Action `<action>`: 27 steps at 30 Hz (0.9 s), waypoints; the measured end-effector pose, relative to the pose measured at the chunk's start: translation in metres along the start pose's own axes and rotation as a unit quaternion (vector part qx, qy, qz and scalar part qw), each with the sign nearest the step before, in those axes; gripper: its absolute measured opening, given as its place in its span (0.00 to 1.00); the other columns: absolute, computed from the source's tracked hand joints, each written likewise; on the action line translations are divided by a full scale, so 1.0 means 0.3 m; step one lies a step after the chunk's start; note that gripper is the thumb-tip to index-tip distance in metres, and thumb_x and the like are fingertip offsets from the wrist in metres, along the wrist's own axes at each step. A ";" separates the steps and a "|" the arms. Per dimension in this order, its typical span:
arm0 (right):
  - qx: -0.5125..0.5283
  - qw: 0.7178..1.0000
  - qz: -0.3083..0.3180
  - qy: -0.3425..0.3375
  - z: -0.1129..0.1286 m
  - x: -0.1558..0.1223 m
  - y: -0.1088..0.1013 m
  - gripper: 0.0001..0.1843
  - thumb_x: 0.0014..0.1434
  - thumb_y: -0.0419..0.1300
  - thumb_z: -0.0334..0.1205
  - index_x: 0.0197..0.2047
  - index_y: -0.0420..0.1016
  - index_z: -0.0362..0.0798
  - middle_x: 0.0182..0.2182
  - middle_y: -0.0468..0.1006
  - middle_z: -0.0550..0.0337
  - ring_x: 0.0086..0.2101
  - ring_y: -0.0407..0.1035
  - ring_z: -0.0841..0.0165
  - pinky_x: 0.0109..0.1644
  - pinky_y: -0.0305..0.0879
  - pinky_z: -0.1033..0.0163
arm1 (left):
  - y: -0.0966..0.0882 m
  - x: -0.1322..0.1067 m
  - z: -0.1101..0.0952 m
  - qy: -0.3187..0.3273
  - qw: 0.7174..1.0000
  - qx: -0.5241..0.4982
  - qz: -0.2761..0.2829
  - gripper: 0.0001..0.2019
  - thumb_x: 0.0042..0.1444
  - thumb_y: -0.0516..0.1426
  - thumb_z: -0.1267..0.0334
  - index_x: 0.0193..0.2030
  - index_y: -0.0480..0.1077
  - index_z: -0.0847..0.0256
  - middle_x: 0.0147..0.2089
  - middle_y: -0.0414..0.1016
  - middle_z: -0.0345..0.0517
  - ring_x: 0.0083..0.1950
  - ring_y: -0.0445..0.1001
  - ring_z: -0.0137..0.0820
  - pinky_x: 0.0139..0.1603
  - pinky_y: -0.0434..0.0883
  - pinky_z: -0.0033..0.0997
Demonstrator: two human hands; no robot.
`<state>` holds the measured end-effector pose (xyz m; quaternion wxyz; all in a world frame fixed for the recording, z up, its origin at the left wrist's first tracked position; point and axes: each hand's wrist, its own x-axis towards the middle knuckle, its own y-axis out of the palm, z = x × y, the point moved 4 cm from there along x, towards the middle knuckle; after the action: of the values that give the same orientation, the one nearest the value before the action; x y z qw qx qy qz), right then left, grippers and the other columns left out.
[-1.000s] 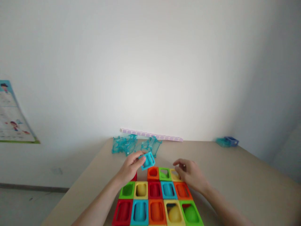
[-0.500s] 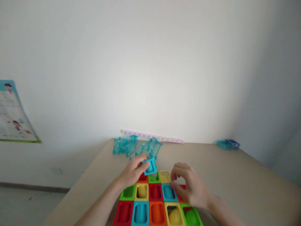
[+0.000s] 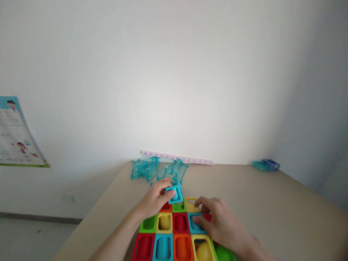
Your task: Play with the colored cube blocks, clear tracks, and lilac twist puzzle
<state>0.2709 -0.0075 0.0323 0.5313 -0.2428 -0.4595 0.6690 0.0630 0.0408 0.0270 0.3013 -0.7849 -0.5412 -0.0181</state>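
My left hand (image 3: 155, 200) pinches a small teal frame block (image 3: 175, 193) just above the far row of a grid of coloured frame blocks (image 3: 163, 248) on the table. The grid has red, teal, orange, yellow and green cells, some with a ball inside. My right hand (image 3: 217, 221) lies on the grid's right side, fingers curled over the teal and orange cells, holding nothing that shows.
A heap of clear teal plastic pieces (image 3: 152, 169) lies behind the grid near the wall. A pale purple strip (image 3: 176, 157) runs along the table's back edge. Small teal and blue pieces (image 3: 265, 165) sit at the far right. A poster (image 3: 15, 134) hangs on the left wall.
My left hand has carried the teal block slightly right and down toward the grid's far row. My right hand came down from the far right corner onto the grid's right cells.
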 end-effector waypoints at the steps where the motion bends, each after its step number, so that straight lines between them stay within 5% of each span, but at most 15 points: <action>1: 0.005 1.000 -0.004 0.007 -0.003 -0.001 0.002 0.11 0.55 0.60 0.43 0.42 0.75 0.53 0.31 0.78 0.59 0.34 0.71 0.63 0.40 0.60 0.61 | 0.003 -0.002 -0.003 -0.001 1.000 0.009 0.010 0.14 0.57 0.56 0.52 0.33 0.70 0.63 0.45 0.70 0.47 0.43 0.69 0.33 0.42 0.66 0.27; 7: 0.043 0.998 -0.030 0.018 -0.022 0.001 0.023 0.13 0.55 0.61 0.44 0.44 0.76 0.54 0.27 0.78 0.62 0.30 0.72 0.65 0.37 0.62 0.63 | 0.020 -0.015 -0.026 0.007 0.992 0.109 0.065 0.12 0.52 0.60 0.54 0.36 0.72 0.60 0.38 0.71 0.45 0.44 0.69 0.36 0.48 0.64 0.32; 15: 0.127 0.992 -0.021 0.015 -0.021 0.010 0.033 0.06 0.56 0.59 0.40 0.38 0.74 0.52 0.29 0.80 0.60 0.30 0.74 0.65 0.36 0.65 0.64 | 0.008 -0.013 -0.045 -0.002 0.989 0.136 0.058 0.10 0.54 0.58 0.55 0.32 0.70 0.61 0.35 0.70 0.42 0.42 0.68 0.35 0.46 0.63 0.31; 21: 0.120 0.991 -0.002 -0.050 0.013 -0.009 0.036 0.12 0.53 0.61 0.35 0.43 0.75 0.52 0.37 0.78 0.59 0.39 0.71 0.64 0.46 0.64 0.61 | 0.009 -0.016 -0.045 0.006 0.987 0.155 0.051 0.09 0.55 0.58 0.56 0.33 0.70 0.60 0.36 0.68 0.41 0.39 0.67 0.32 0.43 0.62 0.28; 27: 0.106 0.989 0.005 -0.107 0.055 -0.008 0.006 0.10 0.53 0.66 0.39 0.40 0.79 0.51 0.32 0.77 0.58 0.39 0.68 0.62 0.44 0.62 0.59 | 0.015 -0.017 -0.052 0.005 0.984 0.168 0.055 0.08 0.56 0.58 0.57 0.37 0.70 0.59 0.40 0.69 0.42 0.41 0.67 0.32 0.43 0.63 0.28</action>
<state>0.2573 -0.0156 0.0379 0.4987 -0.1145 -0.4389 0.7386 0.0693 0.0278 0.0361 0.4321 -0.7516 -0.4909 0.0861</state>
